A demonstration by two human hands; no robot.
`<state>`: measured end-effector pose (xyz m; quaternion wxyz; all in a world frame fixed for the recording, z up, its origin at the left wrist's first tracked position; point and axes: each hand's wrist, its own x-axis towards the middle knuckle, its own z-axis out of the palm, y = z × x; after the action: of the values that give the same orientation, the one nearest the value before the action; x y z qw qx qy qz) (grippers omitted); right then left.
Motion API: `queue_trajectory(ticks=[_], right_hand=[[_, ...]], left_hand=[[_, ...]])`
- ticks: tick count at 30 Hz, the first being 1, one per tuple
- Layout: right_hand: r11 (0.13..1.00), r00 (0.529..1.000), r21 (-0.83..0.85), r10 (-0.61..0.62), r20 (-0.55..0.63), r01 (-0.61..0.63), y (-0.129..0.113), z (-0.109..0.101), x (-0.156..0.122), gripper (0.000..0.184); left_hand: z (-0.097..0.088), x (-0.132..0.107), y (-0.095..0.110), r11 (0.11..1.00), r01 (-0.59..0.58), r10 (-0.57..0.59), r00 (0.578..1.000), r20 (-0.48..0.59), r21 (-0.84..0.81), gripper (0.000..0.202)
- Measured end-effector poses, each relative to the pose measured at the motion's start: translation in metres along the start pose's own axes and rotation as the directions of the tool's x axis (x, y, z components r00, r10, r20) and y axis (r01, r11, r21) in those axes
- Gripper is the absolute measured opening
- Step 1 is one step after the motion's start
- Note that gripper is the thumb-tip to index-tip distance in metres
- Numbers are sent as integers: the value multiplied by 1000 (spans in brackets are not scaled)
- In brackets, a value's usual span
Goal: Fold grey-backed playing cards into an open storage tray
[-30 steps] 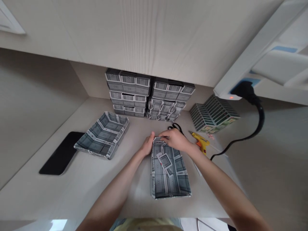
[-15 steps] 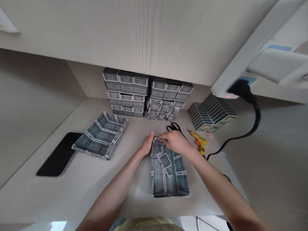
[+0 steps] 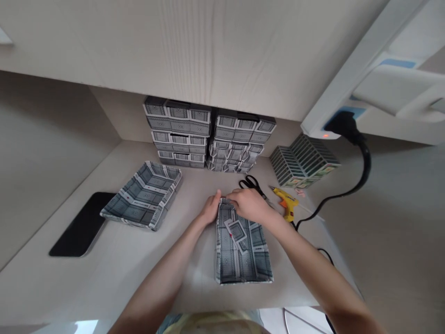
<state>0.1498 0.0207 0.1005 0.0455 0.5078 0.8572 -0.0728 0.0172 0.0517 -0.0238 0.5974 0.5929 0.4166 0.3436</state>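
Observation:
An open tray made of grey-patterned playing cards (image 3: 222, 260) lies lengthwise in front of me. At its far left corner my left hand (image 3: 210, 208) holds the wall, thumb pointing up. My right hand (image 3: 247, 203) has its fingers curled over the far wall and pinches the rim there; its fingertips are partly hidden. Inside the tray a few loose playing cards (image 3: 237, 230) overlap at an angle. Black-handled scissors (image 3: 252, 184) lie just beyond my right hand, and a yellow glue gun (image 3: 285, 204) rests to the right of it.
Another card tray (image 3: 141, 197) sits at the left, partly over a black flat slab (image 3: 81, 227). Stacked card boxes (image 3: 182, 125) stand at the back. Decks of cards (image 3: 304, 162) are at the back right. A power strip (image 3: 318, 130) with a black cable (image 3: 366, 167) hangs above the right side.
The whole view has shifted slightly. Both hands stay at the far end of the tray, and the right hand's fingers have moved only a little along the rim.

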Motion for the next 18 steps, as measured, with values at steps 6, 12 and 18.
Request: queue_trajectory(ticks=[6, 12, 18], right_hand=[[998, 999, 53, 34, -3, -33, 1, 3, 2, 23], [994, 999, 102, -28, 21, 26, 0, 3, 8, 21], [1000, 997, -7, 4, 79, -4, 0, -5, 10, 20]], left_hand=[[1, 0, 2, 1000, 30, -30, 999, -13, -9, 75], [1, 1, -2, 998, 19, -14, 997, -77, 58, 71], [1, 3, -6, 997, -21, 23, 999, -37, 70, 70]])
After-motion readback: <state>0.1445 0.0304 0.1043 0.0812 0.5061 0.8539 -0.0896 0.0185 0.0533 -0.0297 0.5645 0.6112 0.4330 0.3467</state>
